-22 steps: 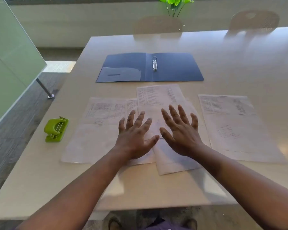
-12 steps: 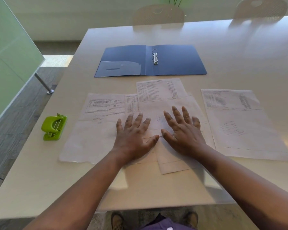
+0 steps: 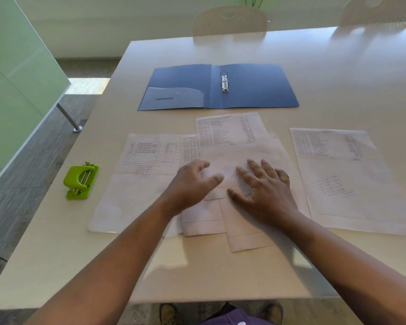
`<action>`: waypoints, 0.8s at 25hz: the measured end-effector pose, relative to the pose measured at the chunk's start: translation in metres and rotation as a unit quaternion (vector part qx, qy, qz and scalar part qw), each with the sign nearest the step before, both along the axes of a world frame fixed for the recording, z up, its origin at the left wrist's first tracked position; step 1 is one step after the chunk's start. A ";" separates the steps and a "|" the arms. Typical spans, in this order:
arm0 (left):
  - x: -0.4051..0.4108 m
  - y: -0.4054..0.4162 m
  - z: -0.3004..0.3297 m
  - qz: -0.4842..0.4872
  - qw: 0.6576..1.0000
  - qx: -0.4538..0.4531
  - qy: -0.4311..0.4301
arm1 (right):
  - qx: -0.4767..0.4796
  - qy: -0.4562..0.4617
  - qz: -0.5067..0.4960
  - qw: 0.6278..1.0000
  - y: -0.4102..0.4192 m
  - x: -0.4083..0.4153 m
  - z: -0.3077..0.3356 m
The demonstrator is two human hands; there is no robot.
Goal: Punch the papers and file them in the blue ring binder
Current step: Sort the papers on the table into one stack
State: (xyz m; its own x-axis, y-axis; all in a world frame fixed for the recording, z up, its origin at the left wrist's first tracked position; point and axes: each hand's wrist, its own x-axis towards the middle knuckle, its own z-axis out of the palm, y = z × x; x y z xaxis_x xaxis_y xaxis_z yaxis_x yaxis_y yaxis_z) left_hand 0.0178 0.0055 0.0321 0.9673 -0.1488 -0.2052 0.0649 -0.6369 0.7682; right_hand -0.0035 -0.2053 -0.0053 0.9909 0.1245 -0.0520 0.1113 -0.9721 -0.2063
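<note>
Now the left hand (image 3: 192, 184) is curling on overlapping papers (image 3: 234, 146) beside the flat, empty right hand (image 3: 265, 193); sheets may be slipping askew.

One wide view from my head, looking forward and down. My hands sit close below; the table (image 3: 220, 273) stretches away ahead.

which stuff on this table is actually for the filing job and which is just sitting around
For the job:
- blue ring binder, lying open
- green hole punch
- overlapping papers in the middle
- separate sheet on the right
- left hand and right hand on the papers

Just there:
- two chairs behind the table
- plant stems
- glass partition
</note>
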 end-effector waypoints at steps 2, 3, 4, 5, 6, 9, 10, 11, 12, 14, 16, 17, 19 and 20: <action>0.007 -0.001 0.011 0.064 0.976 -0.186 0.091 | 0.002 -0.005 -0.001 1.000 0.000 0.000 0.000; 0.011 -0.001 0.017 0.097 0.953 -0.260 0.123 | 0.004 -0.007 -0.001 1.000 0.000 -0.001 0.001; 0.013 0.001 0.022 0.135 0.926 -0.321 0.147 | 0.003 -0.010 -0.002 1.000 0.000 -0.002 0.001; 0.017 0.002 0.028 0.168 0.898 -0.368 0.169 | 0.001 -0.016 -0.009 1.000 0.001 -0.002 0.001; 0.019 0.004 0.032 0.196 0.877 -0.396 0.186 | -0.002 -0.024 -0.022 0.999 0.000 -0.002 0.000; 0.025 0.008 0.034 0.222 0.856 -0.414 0.216 | -0.002 -0.024 -0.059 0.998 -0.001 0.000 -0.002; 0.025 0.008 0.036 0.222 0.854 -0.413 0.225 | -0.003 -0.013 -0.060 0.998 -0.001 0.000 -0.002; 0.026 0.008 0.035 0.222 0.851 -0.414 0.233 | -0.004 -0.004 -0.053 0.999 -0.001 0.000 -0.001; 0.028 0.009 0.035 0.220 0.848 -0.418 0.241 | -0.004 0.000 -0.044 0.999 -0.001 0.000 -0.001; 0.030 0.009 0.035 0.210 0.842 -0.425 0.257 | 0.001 -0.003 -0.032 0.999 -0.001 0.000 0.000; 0.032 0.010 0.034 0.205 0.839 -0.426 0.270 | 0.002 -0.007 -0.029 1.000 -0.001 0.000 0.001; 0.034 0.010 0.034 0.205 0.839 -0.423 0.273 | 0.001 -0.007 -0.029 1.000 -0.001 0.000 0.001; 0.038 0.009 0.030 0.204 0.851 -0.403 0.269 | 0.001 -0.007 -0.030 1.000 0.000 0.000 0.001; 0.038 0.007 0.028 0.199 0.863 -0.384 0.261 | 0.002 -0.006 -0.029 1.000 0.000 0.000 0.002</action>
State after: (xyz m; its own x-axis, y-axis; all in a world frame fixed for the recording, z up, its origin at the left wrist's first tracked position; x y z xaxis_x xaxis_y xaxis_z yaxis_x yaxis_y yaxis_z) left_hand 0.0553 0.0125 0.0605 0.7785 -0.1123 -0.6175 0.6264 0.2001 0.7533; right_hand -0.0032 -0.2058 -0.0037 0.9969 0.0678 -0.0397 0.0581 -0.9762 -0.2089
